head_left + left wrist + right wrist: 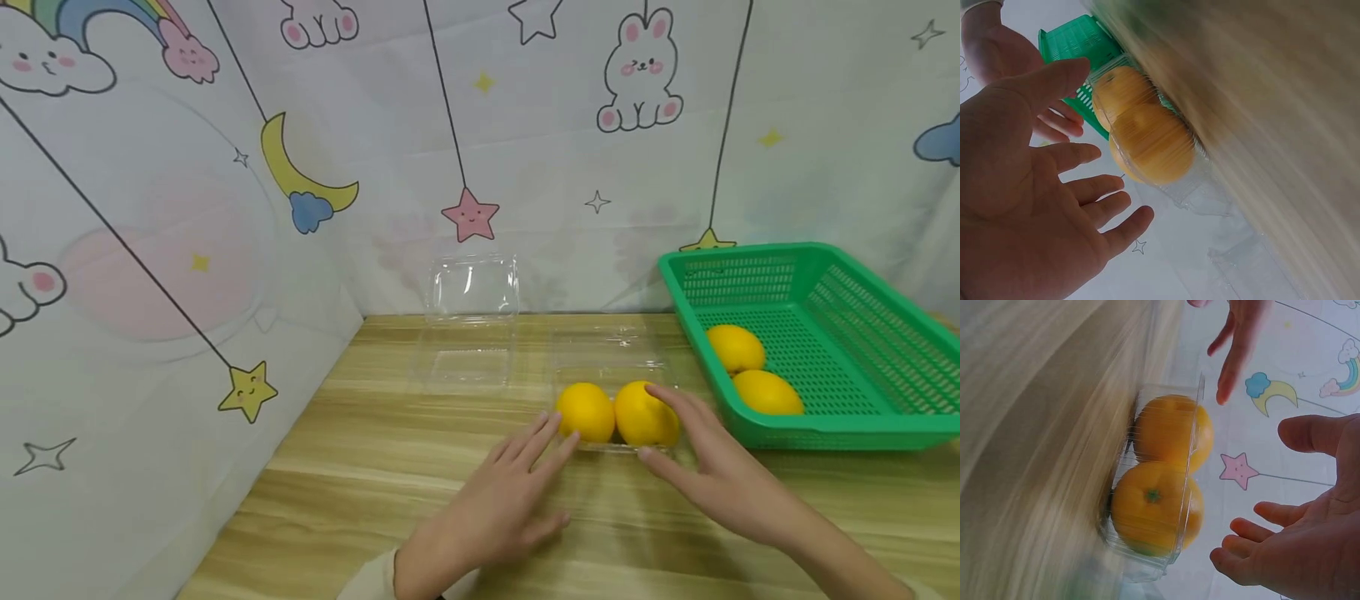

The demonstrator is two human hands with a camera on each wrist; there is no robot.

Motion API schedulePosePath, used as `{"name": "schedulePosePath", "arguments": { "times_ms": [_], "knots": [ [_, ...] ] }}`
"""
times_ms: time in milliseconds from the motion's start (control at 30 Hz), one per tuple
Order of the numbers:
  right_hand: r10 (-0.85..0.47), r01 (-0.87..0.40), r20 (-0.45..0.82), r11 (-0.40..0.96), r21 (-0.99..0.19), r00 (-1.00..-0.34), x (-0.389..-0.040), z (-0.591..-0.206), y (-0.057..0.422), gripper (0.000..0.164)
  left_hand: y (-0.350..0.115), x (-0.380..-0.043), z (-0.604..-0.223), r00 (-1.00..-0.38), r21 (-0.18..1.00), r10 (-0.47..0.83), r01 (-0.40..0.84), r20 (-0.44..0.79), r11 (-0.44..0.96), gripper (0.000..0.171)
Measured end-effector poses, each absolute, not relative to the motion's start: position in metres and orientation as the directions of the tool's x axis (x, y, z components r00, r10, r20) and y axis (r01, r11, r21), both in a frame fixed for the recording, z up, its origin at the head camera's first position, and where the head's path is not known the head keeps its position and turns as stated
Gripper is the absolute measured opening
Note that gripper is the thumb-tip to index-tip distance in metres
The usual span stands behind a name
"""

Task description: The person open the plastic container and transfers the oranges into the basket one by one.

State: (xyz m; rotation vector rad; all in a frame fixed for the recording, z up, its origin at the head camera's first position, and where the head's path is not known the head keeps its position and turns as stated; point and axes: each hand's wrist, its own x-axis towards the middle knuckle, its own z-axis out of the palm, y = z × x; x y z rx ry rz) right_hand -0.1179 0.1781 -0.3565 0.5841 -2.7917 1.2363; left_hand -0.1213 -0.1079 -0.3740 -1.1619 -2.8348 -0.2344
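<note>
Two oranges sit side by side in a clear plastic clamshell box, whose lid lies folded back behind them. My left hand hovers at the box's front left, fingers spread and pointing at the near orange. On the other side, my right hand is held over the right orange, thumb and fingers apart. Both wrist views show a gap between the fingers and the fruit, and neither palm holds anything.
A green plastic basket stands at the right with two more oranges along its left side. Further back on the left, another clear box stands opened against the cartoon-printed cloth. Everything rests on a wood-grain table.
</note>
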Motion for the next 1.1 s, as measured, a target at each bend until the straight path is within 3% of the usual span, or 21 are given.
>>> {"name": "schedulePosePath", "arguments": {
  "times_ms": [233, 700, 1100],
  "knots": [
    [-0.328, -0.385, 0.224, 0.598, -0.703, -0.918, -0.13, -0.355, 0.171, 0.057, -0.108, -0.12, -0.377, -0.698, 0.109, 0.708, 0.716, 0.109, 0.689, 0.084],
    [-0.365, -0.485, 0.32, 0.635, -0.601, -0.874, -0.168, -0.352, 0.137, 0.051, -0.107, -0.126, -0.375, -0.7, 0.065, 0.707, 0.714, 0.105, 0.697, 0.081],
    [-0.452, -0.514, 0.25, 0.697, -0.501, -0.856, -0.184, -0.368, 0.132, 0.053, -0.103, -0.128, -0.372, -0.703, 0.017, 0.71, 0.711, 0.033, 0.703, 0.08]
  ]
}}
